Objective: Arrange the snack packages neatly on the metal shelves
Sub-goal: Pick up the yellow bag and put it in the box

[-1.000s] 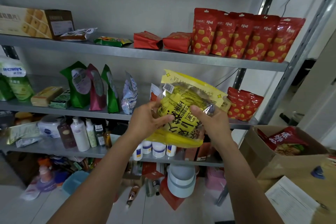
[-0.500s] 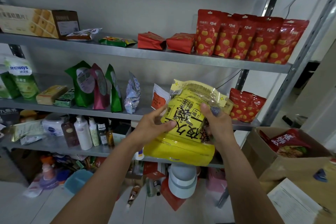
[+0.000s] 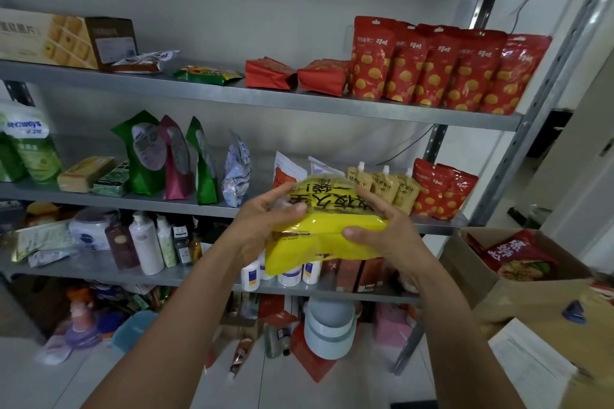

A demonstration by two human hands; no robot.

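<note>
Both hands grip yellow bag [image 3: 327,236]: left hand [image 3: 265,219], right hand [image 3: 382,229]. Bag hides mid-shelf [image 3: 133,201] edge & bottles [image 3: 289,274] behind; its print's partly covered, unreadable.

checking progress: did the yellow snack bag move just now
Yes: the yellow snack bag has tipped flatter and sunk lower against the middle shelf edge.

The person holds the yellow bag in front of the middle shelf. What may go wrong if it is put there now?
1. The yellow bag, held by the left hand and right hand, may knock over the spout pouches standing just behind it.
2. That stretch of the middle shelf looks crowded; the soft bag may slump over the edge.
</note>
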